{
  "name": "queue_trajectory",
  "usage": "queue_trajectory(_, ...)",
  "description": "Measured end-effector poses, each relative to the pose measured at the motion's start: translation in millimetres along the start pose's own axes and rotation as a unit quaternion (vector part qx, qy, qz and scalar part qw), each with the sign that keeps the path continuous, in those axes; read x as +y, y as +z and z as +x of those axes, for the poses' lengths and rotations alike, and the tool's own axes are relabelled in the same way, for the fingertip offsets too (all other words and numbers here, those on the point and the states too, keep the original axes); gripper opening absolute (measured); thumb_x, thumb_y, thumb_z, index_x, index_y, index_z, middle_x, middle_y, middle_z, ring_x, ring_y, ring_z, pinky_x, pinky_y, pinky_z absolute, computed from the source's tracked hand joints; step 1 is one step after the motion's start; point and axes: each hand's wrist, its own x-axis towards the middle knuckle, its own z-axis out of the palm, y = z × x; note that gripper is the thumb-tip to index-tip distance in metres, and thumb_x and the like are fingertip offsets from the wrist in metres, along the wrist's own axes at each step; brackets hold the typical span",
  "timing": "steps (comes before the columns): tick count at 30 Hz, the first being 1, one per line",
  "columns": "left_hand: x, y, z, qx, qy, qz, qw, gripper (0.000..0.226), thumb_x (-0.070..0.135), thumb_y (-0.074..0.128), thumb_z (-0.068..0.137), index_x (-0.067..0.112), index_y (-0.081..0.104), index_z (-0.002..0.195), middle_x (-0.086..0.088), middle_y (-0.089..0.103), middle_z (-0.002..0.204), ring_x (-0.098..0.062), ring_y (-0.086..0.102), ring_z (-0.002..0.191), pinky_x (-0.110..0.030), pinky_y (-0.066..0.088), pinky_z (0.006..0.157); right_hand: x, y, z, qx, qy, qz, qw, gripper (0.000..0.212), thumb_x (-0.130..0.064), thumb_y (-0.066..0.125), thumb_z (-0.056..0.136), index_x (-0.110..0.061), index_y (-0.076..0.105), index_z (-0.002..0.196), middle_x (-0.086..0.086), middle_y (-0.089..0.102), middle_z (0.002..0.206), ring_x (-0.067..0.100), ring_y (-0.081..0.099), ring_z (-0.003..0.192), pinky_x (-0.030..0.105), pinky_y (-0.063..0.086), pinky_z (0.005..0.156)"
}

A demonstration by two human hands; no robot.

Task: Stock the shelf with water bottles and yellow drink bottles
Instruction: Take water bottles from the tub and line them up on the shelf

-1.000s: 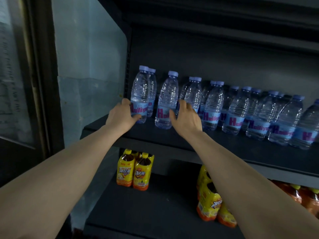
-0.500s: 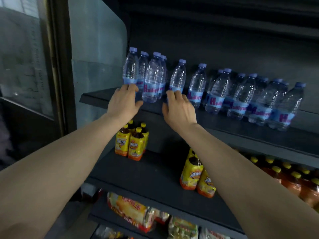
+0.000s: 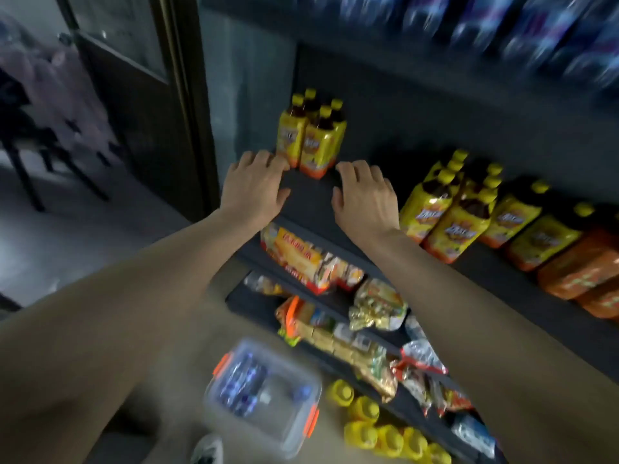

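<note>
dark shelf (image 3: 311,199) carries upright yellow drink bottles (image 3: 310,139), long axes vertical, caps up, at its left rear; more yellow bottles (image 3: 445,209) stand further right. water bottles (image 3: 502,25) on the shelf above are blurred. clear bin (image 3: 264,396) on the floor holds blurred bottles, orientation indeterminate. left hand (image 3: 256,187) and right hand (image 3: 365,195) hover over the shelf front, fingers loosely bent, grasping nothing.

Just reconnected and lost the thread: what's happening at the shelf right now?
A person is mid-restock. The left hand and right hand hover, empty, over the dark metal shelf beside a cluster of yellow-capped yellow drink bottles. More loose yellow bottles and a clear plastic bin wait on the floor.
</note>
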Motion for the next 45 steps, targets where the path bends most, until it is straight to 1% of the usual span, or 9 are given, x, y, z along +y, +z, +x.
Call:
queue_trajectory(7,-43,123,-94,-0.107,-0.062,-0.013,0.992,0.042,0.033,0.066,0.088,0.017,0.056,0.126,-0.009,0.057,0.126,-0.034,0.050,0.118,-0.045,0.045,0.089,-54,120,-104,-0.125,-0.005,0.074,0.989,0.033,-0.021,0.054,0.091,-0.009,0.057,0.122,0.012,0.060,0.112,0.034,0.057,0.098,0.045,0.051,0.075)
queue_trajectory(13,-89,240,-188,-0.208,-0.126,-0.032,0.969,0.038,0.028,0.071,0.082,0.017,0.062,0.118,-0.010,0.060,0.120,-0.037,0.052,0.113,-0.044,0.041,0.088,-95,228,-188,-0.236,0.024,0.111,0.965,0.032,-0.020,0.052,0.091,-0.010,0.056,0.121,0.011,0.061,0.111,0.033,0.058,0.099,0.041,0.050,0.078)
queue_trajectory(17,-118,314,-255,-0.263,-0.141,-0.034,0.954,0.036,0.028,0.076,0.080,0.015,0.064,0.112,-0.010,0.063,0.115,-0.037,0.056,0.106,-0.044,0.044,0.082,-116,302,-240,-0.296,0.030,0.108,0.948,0.037,-0.018,0.063,0.086,-0.011,0.055,0.122,0.013,0.059,0.114,0.035,0.058,0.100,0.043,0.053,0.073)
queue_trajectory(21,-140,387,-321,-0.295,-0.147,-0.032,0.944,0.034,0.027,0.078,0.078,0.014,0.066,0.107,-0.010,0.065,0.104,-0.038,0.059,0.095,-0.041,0.047,0.074,-135,375,-293,-0.357,0.042,0.098,0.928,0.038,-0.020,0.055,0.090,-0.009,0.053,0.127,0.013,0.058,0.118,0.034,0.056,0.107,0.043,0.049,0.082)
queue_trajectory(27,-163,489,-410,-0.352,-0.163,-0.035,0.921,0.039,0.029,0.076,0.079,0.014,0.065,0.113,-0.011,0.064,0.110,-0.037,0.058,0.102,-0.043,0.049,0.079,-163,469,-372,-0.427,0.049,0.111,0.896,0.037,-0.023,0.053,0.096,-0.010,0.049,0.131,0.013,0.056,0.125,0.032,0.053,0.113,0.041,0.045,0.086)
queue_trajectory(33,-186,570,-468,-0.329,-0.153,-0.026,0.931,0.050,0.031,0.073,0.080,0.010,0.057,0.122,-0.017,0.052,0.130,-0.038,0.049,0.121,-0.046,0.045,0.092,-189,553,-432,-0.478,0.038,0.112,0.870,0.039,-0.025,0.043,0.100,-0.012,0.042,0.137,0.012,0.053,0.128,0.029,0.053,0.113,0.037,0.043,0.089)
queue_trajectory(37,-198,614,-487,-0.312,-0.163,-0.025,0.936,0.057,0.033,0.068,0.084,0.007,0.048,0.131,-0.020,0.041,0.144,-0.040,0.042,0.132,-0.049,0.042,0.102,-208,604,-456,-0.499,0.062,0.137,0.853,0.036,-0.025,0.046,0.101,-0.010,0.044,0.134,0.013,0.052,0.128,0.030,0.052,0.113,0.039,0.042,0.089)
queue_trajectory(42,-208,659,-514,-0.289,-0.181,-0.034,0.939,0.071,0.036,0.071,0.083,0.015,0.036,0.141,-0.018,0.036,0.151,-0.039,0.041,0.134,-0.049,0.044,0.100,-230,662,-472,-0.506,0.110,0.175,0.838,0.038,-0.028,0.044,0.102,-0.009,0.043,0.135,0.014,0.052,0.132,0.031,0.053,0.115,0.040,0.042,0.097)
queue_trajectory(45,-209,670,-525,-0.253,-0.185,-0.037,0.949,0.072,0.034,0.068,0.083,0.019,0.033,0.144,-0.015,0.033,0.154,-0.038,0.040,0.135,-0.049,0.044,0.097,-241,691,-473,-0.513,0.153,0.200,0.821,0.044,-0.037,0.044,0.102,-0.008,0.044,0.135,0.014,0.052,0.133,0.031,0.052,0.119,0.040,0.040,0.098)
